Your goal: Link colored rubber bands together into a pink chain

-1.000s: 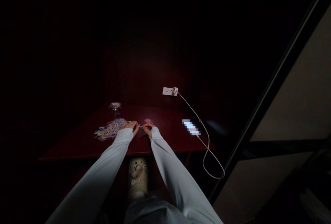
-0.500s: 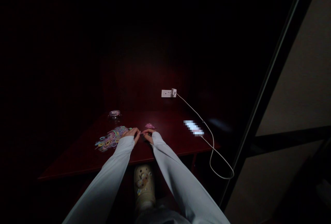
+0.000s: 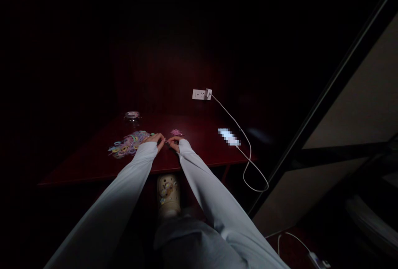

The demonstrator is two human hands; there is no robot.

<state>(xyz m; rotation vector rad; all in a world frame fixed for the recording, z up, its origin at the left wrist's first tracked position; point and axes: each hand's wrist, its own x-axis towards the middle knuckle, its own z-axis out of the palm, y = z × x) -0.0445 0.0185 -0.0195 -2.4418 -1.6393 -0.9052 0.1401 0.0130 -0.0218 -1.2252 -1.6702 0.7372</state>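
Observation:
My left hand (image 3: pixel 157 139) and my right hand (image 3: pixel 174 142) meet over the dark red table (image 3: pixel 199 155), fingertips close together. Both are closed in a pinch around something too small to make out. Left of my left hand lies a heap of pastel hair ties (image 3: pixel 127 144) in purple, yellow, blue and green. Just beyond my right hand sits a small pile of pink bands (image 3: pixel 176 132). Behind the heap stands a clear round jar (image 3: pixel 132 115) with a lid.
A lit phone (image 3: pixel 229 136) lies on the right side of the table. Its white cable (image 3: pixel 248 144) loops over the edge and up to a charger in the wall socket (image 3: pixel 201 94). Below the front edge is my foot in a beige clog (image 3: pixel 168 190). A power strip (image 3: pixel 317 260) lies at the lower right.
My view has tipped downward and turned slightly, so the table sits higher in it and the power strip has come into sight. My hands remain pinched together at the same spot.

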